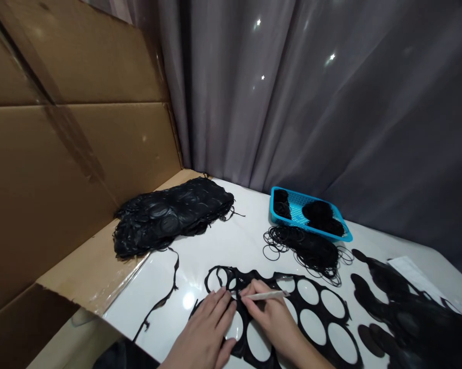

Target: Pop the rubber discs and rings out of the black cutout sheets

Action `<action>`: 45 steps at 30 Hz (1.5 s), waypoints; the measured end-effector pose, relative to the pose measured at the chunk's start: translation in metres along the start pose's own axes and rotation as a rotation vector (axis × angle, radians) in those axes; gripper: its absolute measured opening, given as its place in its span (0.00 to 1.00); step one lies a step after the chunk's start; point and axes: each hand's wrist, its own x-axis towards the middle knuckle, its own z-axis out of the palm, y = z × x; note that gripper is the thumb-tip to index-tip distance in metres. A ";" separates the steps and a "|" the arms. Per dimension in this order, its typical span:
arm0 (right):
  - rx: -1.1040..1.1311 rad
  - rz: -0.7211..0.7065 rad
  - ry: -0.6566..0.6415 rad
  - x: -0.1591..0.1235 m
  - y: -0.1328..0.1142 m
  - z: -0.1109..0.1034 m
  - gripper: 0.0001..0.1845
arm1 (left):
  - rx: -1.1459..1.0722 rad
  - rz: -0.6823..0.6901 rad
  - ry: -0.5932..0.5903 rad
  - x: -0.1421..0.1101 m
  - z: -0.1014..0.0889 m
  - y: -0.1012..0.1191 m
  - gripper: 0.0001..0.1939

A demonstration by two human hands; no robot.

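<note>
Perforated sheet (245, 278) looks light, soft, tearable; we'd grasp between holes (313, 327). Our left fingers (218, 307) lie outstretched on it; right fingers (255, 287) pinch a pale tool (267, 295).

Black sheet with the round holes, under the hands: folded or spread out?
Spread out, where visible: the white table shows through round holes across the black sheet.

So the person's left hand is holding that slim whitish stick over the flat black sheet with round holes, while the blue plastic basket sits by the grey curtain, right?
Not quite: the head view shows the right hand holding the slim whitish stick over the flat black sheet with round holes. The blue plastic basket does sit by the grey curtain.
</note>
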 end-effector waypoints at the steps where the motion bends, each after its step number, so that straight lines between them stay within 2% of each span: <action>1: 0.012 -0.005 0.001 0.001 0.000 0.001 0.09 | -0.007 0.001 -0.008 0.000 0.000 -0.001 0.29; 9: 0.052 -0.018 -0.004 0.001 0.005 0.003 0.08 | -0.067 -0.002 -0.019 -0.004 -0.003 -0.005 0.33; 15: 0.003 -0.057 -0.005 0.002 0.004 0.002 0.08 | -0.066 -0.007 -0.027 -0.002 -0.004 -0.004 0.33; 18: -0.088 -0.175 -0.019 -0.003 0.008 0.005 0.08 | -0.063 -0.009 -0.016 -0.002 -0.003 -0.003 0.34; 21: -0.296 -0.399 -0.044 -0.008 0.015 0.012 0.09 | -0.087 -0.021 0.005 -0.004 0.000 -0.003 0.33; 23: -0.423 -0.496 -0.030 -0.002 0.020 0.010 0.11 | -0.101 -0.029 0.006 -0.004 0.001 -0.002 0.31; 24: -0.450 -0.493 0.002 0.004 0.022 0.005 0.12 | -0.103 -0.033 0.003 -0.004 0.000 -0.002 0.31; 26: -0.441 -0.394 0.123 0.023 0.025 -0.014 0.10 | -0.099 -0.041 -0.003 -0.004 -0.001 -0.001 0.31; 30: -0.389 -0.156 0.426 0.058 0.029 -0.067 0.11 | -0.108 -0.059 -0.006 0.000 -0.007 -0.001 0.28; 33: -0.331 -0.062 0.472 0.058 0.024 -0.085 0.13 | -0.114 -0.068 0.020 0.000 -0.012 -0.002 0.26; 35: -0.280 -0.025 0.405 0.046 0.015 -0.079 0.14 | -0.111 -0.049 0.064 -0.005 -0.016 -0.001 0.24; 38: -0.216 0.006 0.257 0.016 -0.004 -0.049 0.14 | -0.106 0.018 0.114 -0.018 -0.022 0.004 0.17; 42: -0.103 0.028 0.050 -0.025 -0.022 -0.003 0.10 | -0.054 0.073 0.079 -0.037 -0.023 0.014 0.16; 45: -0.014 0.004 -0.021 -0.044 -0.023 0.018 0.08 | -0.038 0.080 0.057 -0.045 -0.021 0.019 0.18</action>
